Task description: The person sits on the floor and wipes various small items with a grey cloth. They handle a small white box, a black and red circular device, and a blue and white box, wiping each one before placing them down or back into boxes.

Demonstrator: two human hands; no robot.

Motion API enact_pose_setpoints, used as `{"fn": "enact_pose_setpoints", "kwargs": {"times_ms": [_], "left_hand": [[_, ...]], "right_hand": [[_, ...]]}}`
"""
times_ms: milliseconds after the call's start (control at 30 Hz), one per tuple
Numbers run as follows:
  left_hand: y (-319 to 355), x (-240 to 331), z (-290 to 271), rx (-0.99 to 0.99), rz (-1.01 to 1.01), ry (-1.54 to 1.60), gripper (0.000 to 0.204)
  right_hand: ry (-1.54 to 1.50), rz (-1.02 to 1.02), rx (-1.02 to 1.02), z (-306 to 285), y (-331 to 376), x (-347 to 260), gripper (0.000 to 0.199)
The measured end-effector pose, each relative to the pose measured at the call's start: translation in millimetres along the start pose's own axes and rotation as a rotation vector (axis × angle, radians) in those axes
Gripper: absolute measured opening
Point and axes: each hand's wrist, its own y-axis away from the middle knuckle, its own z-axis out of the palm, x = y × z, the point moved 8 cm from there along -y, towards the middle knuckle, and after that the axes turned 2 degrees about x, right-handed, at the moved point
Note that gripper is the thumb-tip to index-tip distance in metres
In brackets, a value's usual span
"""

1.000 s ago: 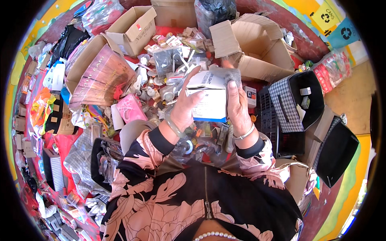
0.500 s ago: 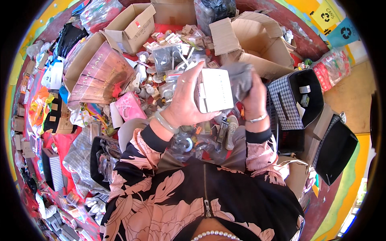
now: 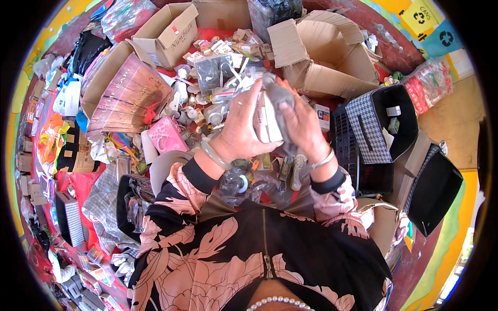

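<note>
A small white box (image 3: pixel 266 122) is gripped in my left hand (image 3: pixel 236 127), its fingers along the left side and the thumb under the lower edge. My right hand (image 3: pixel 305 123) presses a crumpled grey cloth (image 3: pixel 277 93) against the box's right side and top. The cloth hides much of the box and part of the right fingers. Both hands are raised over a heap of mixed small goods (image 3: pixel 207 96). Below them lie clear plastic bags (image 3: pixel 251 189) and a shoe (image 3: pixel 298 171) between my legs.
Open cardboard boxes stand at the far left (image 3: pixel 174 41) and far right (image 3: pixel 332 52). A houndstooth bin (image 3: pixel 371 129) with small boxes is to the right, beside a black crate (image 3: pixel 345 140). A pink patterned box (image 3: pixel 167 136) lies left of my hands.
My right hand has moved left with the cloth, from beside the white box onto it. The box has turned, and its broad white face is now mostly covered.
</note>
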Motion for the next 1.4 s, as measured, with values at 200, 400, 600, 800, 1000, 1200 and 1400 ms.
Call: {"fn": "enact_pose_setpoints", "kwargs": {"times_ms": [200, 400, 600, 800, 1000, 1200, 1400], "left_hand": [[0, -14, 0, 0.036, -0.105, 0.133, 0.113], [4, -23, 4, -0.001, -0.223, 0.261, 0.118], [-1, -27, -6, 0.028, -0.211, 0.245, 0.115], [-2, -39, -16, 0.18, -0.308, 0.649, 0.107], [9, -67, -12, 0.341, -0.556, 1.222, 0.086], [13, -68, 14, 0.295, -0.712, 1.536, 0.057], [28, -75, 29, 0.401, -0.873, 1.7, 0.043]], "right_hand": [[0.199, -0.484, 0.016, 6, 14, -61, 0.043], [0.162, -0.422, 0.029, -1, 13, -54, 0.044], [0.121, -0.359, -0.083, -1, 14, -48, 0.042], [-0.174, 0.48, 0.035, -27, -3, 84, 0.037], [-1.292, 0.462, 0.52, -63, 2, 106, 0.034], [-1.174, 0.241, 0.34, -48, -1, 56, 0.048], [-0.086, -0.408, -0.013, 8, 20, -70, 0.047]]}}
